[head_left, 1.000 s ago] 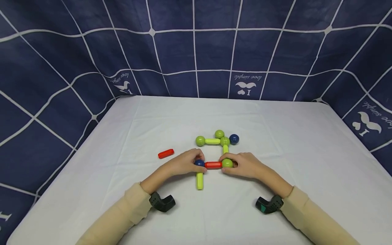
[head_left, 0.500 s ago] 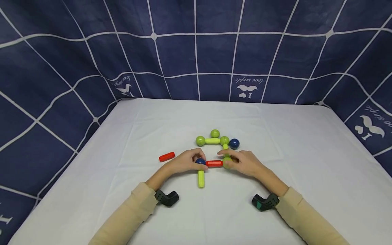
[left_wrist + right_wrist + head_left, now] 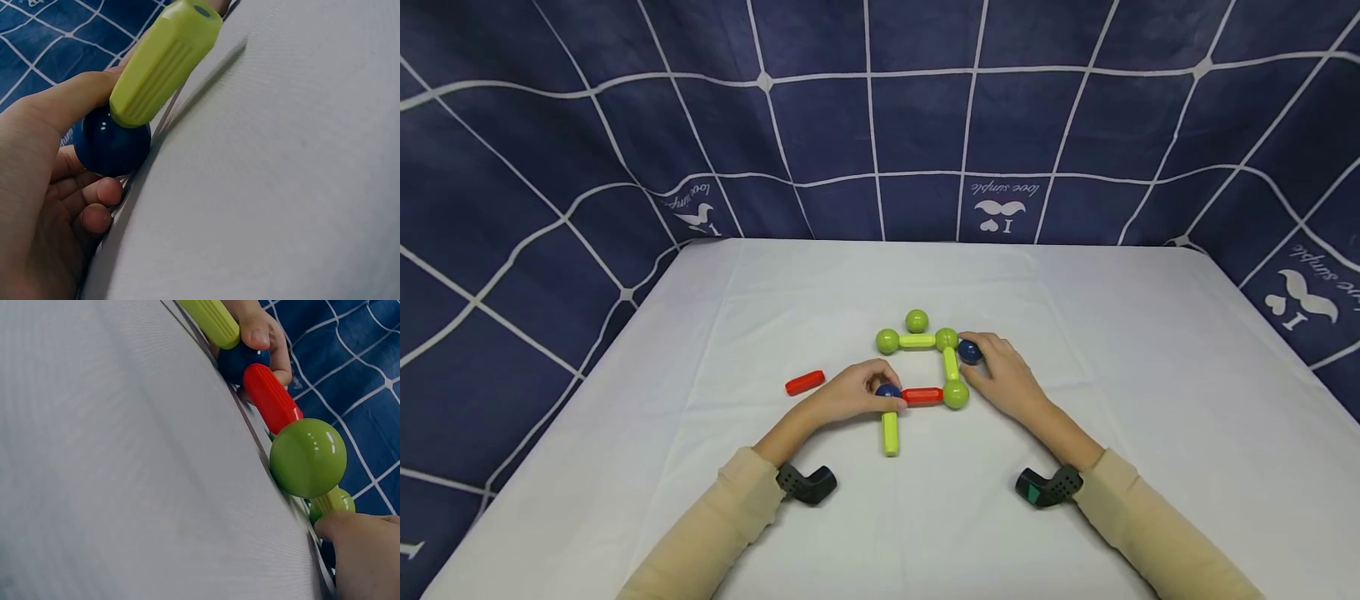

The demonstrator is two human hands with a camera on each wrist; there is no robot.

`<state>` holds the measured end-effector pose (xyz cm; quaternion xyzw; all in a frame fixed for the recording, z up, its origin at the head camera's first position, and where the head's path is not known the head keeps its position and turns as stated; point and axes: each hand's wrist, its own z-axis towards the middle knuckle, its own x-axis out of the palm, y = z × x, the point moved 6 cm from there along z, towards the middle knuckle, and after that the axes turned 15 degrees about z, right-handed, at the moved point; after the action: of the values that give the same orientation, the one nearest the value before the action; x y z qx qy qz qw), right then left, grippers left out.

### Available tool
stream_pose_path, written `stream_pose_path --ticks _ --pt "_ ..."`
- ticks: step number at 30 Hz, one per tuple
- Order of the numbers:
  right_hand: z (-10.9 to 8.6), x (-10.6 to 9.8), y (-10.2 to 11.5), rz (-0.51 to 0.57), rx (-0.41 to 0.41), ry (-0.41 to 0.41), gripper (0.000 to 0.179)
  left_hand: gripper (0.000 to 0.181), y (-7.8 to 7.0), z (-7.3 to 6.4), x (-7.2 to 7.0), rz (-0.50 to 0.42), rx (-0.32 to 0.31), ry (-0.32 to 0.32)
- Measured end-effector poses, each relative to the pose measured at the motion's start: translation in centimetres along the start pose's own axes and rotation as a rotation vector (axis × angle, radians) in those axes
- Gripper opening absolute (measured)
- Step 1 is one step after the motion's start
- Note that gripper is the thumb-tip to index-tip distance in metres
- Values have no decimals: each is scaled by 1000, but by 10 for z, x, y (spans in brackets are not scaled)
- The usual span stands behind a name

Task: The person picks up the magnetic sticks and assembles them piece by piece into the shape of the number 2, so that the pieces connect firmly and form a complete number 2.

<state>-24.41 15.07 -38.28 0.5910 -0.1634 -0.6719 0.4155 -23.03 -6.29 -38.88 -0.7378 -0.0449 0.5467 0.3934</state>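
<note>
My left hand point(image 3: 852, 392) holds a dark blue ball point(image 3: 112, 142) between thumb and fingers. From this ball a yellow-green ribbed rod point(image 3: 890, 435) points toward me and a red rod point(image 3: 922, 396) runs right to a green ball point(image 3: 956, 394). Another yellow-green rod point(image 3: 951, 364) leads on from there to a far green ball point(image 3: 946, 339). A third such rod point(image 3: 917, 341) joins that one to a green ball point(image 3: 887, 341) on the left. My right hand point(image 3: 1009, 382) grips a second dark blue ball point(image 3: 970, 352), right beside the far corner, fingers beyond it and thumb on the near side.
A loose red rod point(image 3: 805, 382) lies left of my left hand. One loose green ball point(image 3: 917, 321) sits just behind the far rod. The white-covered table point(image 3: 1075, 317) ends at a dark blue checked cloth point(image 3: 925, 125) at the back and sides.
My right hand has left the near green ball and moved away from me to the second blue ball. The loose green ball has rolled left. My left hand keeps its hold.
</note>
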Motion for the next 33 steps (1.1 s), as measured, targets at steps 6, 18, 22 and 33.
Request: stream_pose_path --ticks 6,18,22,33 --pt "-2 -10 16 75 -96 -75 38 27 -3 2 -4 9 14 -16" --pt "-43 21 94 118 -698 58 38 26 -6 1 -8 -5 28 -33" --pt "-53 36 103 94 -819 170 37 25 -5 1 -7 -7 23 -36" --pt "-65 61 109 -6 -838 357 37 25 -1 -2 -2 -5 0 -33"
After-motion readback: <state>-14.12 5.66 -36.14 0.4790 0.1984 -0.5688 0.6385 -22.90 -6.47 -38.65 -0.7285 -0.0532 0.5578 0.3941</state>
